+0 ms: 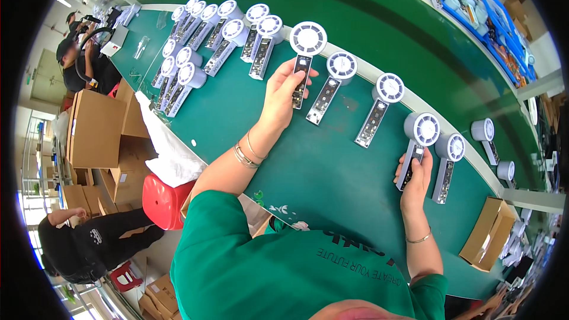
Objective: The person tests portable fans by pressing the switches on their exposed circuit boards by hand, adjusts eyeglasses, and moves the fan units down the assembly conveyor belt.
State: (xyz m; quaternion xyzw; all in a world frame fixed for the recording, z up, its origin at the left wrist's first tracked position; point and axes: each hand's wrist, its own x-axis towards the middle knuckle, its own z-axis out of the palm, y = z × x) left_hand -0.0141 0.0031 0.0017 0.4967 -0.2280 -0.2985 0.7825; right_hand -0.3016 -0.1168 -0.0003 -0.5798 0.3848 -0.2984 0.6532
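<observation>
Currently, the left grip (281, 92) is grasping the first fan-shaped unit (306, 44) by its slim handle, the thumb pressing on the exposed circuit board (301, 64). The right grip (416, 181) is grasping the second fan-shaped unit (421, 133) by its handle too, below the round head, between two neighbouring units (389, 90). Both held units are occupying the far side of the green table (332, 184); whether either is touching the surface is not showing clearly. Each unit is probably weighing little, with the round head likely carrying more of the mass and drooping when the handle is being held at its far end. The pale shell is looking stiff and smooth, hence possibly slippery. The bare board is presumably forming the fragile part; safe handling is favouring a pinch on the handle's side walls just beneath the head, with fingertips staying clear of the components
</observation>
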